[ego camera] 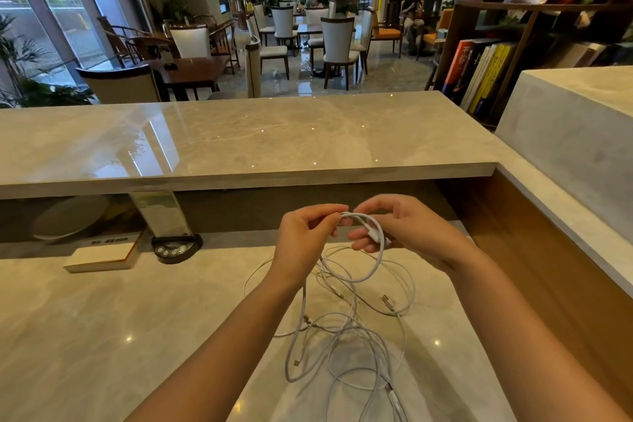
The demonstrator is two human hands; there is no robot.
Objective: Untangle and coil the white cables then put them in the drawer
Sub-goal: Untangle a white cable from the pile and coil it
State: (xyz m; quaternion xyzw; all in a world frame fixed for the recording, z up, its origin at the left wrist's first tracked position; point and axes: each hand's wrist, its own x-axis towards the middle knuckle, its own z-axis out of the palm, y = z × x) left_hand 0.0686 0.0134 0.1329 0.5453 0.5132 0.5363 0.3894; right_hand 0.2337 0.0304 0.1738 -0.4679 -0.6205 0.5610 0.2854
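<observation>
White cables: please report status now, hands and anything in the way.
Left hand and right hand both pinch a cable loop. White cables mostly tangled on the counter. No drawer in view.

Both hands are raised above the tabletop point(102, 336). The left hand point(301, 240) and right hand point(407, 229) pinch a loop of the white cables point(359, 329) between them; the rest hangs down in a tangle onto the marble. A book point(102, 255) lies far left.
</observation>
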